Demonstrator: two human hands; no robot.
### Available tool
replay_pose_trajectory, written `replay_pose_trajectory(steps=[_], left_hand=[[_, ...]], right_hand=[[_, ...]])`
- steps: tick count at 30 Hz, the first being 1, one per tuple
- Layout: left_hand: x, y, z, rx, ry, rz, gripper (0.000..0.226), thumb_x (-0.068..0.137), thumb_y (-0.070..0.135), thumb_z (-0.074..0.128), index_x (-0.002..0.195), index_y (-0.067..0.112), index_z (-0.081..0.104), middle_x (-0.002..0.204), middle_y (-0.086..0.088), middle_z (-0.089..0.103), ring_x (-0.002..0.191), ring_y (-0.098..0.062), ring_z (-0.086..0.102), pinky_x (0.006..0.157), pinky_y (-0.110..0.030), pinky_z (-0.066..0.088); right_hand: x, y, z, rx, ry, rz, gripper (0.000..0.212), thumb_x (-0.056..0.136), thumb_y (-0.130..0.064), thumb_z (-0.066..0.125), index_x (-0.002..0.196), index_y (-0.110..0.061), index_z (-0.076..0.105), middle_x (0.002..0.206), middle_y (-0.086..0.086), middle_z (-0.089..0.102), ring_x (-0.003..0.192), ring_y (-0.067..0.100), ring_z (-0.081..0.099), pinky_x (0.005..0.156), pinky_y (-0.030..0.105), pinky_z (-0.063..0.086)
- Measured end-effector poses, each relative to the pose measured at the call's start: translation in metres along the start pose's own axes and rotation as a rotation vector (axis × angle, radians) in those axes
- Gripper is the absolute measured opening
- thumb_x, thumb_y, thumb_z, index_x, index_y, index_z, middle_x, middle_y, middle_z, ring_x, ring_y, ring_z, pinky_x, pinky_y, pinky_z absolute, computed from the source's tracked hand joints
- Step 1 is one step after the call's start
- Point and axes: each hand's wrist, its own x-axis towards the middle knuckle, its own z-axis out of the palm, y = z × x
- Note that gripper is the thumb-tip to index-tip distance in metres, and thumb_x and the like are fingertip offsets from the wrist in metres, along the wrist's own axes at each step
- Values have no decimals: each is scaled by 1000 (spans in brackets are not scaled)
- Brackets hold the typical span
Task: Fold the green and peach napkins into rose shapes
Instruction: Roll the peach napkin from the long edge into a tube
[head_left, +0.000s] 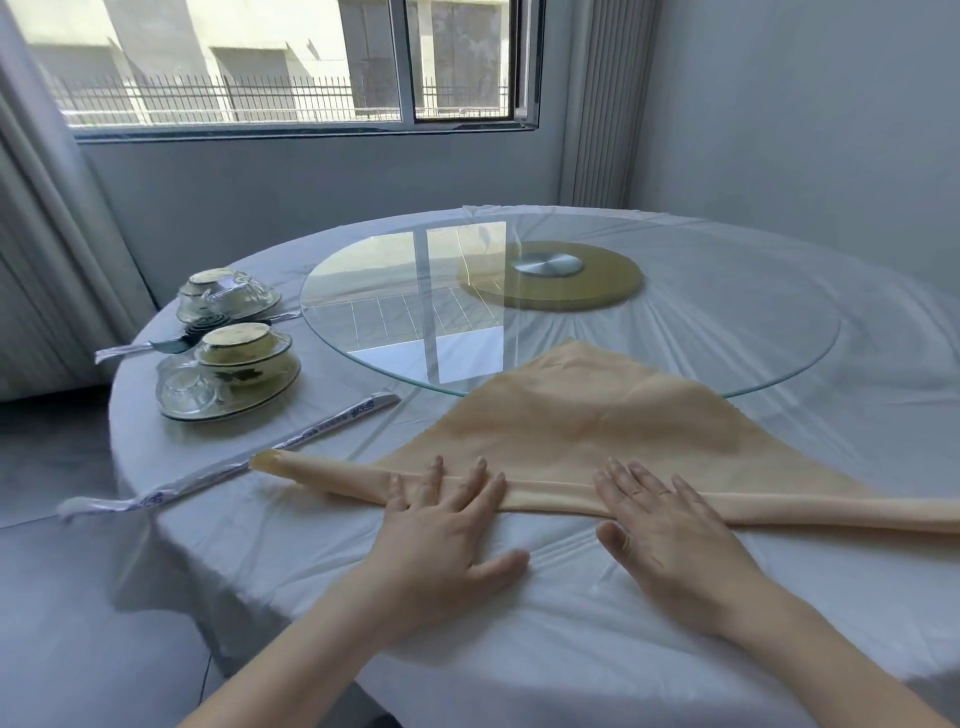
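Our left grip (441, 530) and right grip (670, 535) lie flat and open, holding nothing, with straight fingers pressing on the rolled near edge of the peach napkin (571, 415). The napkin lies as a triangle on the white tabletop (519, 649), its far tip resting on the glass turntable (727, 338). We judge the step to be rolling the long edge toward that tip, so next both palms should push forward evenly and tightly; no green napkin is in view.
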Motion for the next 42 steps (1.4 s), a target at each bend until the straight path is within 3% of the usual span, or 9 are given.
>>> replay_pose_trajectory(steps=[6,19,24,29,31,34,37,40,42], left_hand=[[0,-16,0,5,0,-38,94,59,81,-1,145,45,-7,156,17,-13,144,-28,-15,110,-59,-9],[-18,-68,-8,-11,-31,-127,89,57,82,-1,141,54,-5,156,15,-12,143,-31,-15,110,-61,-8],[-24,-90,-8,-23,-39,-164,104,45,96,-6,140,56,-4,155,17,-14,144,-28,-15,110,-62,-8],[-25,-97,-8,-33,-38,-185,105,43,96,-11,140,57,-4,156,13,-13,143,-30,-15,109,-62,-10],[-24,-92,-13,-44,-66,-229,97,52,93,-9,141,55,-2,157,11,-12,144,-31,-14,107,-64,-13],[-17,-67,-29,-19,-54,-316,67,87,70,12,148,41,8,158,2,-9,145,-28,-11,105,-63,-15],[-1,-20,-35,61,42,-129,65,97,52,21,150,20,3,158,1,-9,145,-17,-11,111,-55,-15],[18,28,-29,-24,99,167,56,101,38,25,150,15,10,159,1,4,145,-8,-1,116,-44,-9],[30,46,-23,-63,109,251,54,101,34,25,150,14,14,158,-1,9,145,-10,4,117,-37,-1]], right_hand=[[-1,0,-1,-8,-9,8,115,46,-78,-40,147,-34,-6,156,-15,-11,142,2,-12,115,32,-6],[-3,-2,-5,-35,-29,7,117,41,-78,-43,145,-36,-11,150,-22,-16,129,-9,-19,113,28,-7],[-2,-2,-6,-61,-35,8,116,40,-76,-45,145,-35,-13,146,-24,-19,129,-8,-20,113,28,-7],[-2,-3,-6,-67,-28,18,116,41,-75,-46,145,-35,-14,154,-18,-14,129,-8,-20,114,28,-6],[-3,-4,-7,-55,-30,22,118,40,-76,-45,145,-35,-13,154,-18,-14,129,-8,-20,114,29,-6],[-3,-4,-7,-42,-36,21,120,39,-79,-43,146,-35,-11,154,-18,-13,134,-6,-18,114,30,-6],[-2,-3,-6,-29,-29,24,122,40,-79,-41,147,-34,-7,152,-20,-14,141,1,-14,115,32,-6],[-2,-4,-5,3,9,36,122,41,-77,-43,148,-35,-1,154,-20,-10,141,0,-11,115,31,-6],[-3,-4,-4,31,28,39,113,49,-76,-37,148,-36,0,155,-19,-7,141,-1,-9,114,29,-7]])
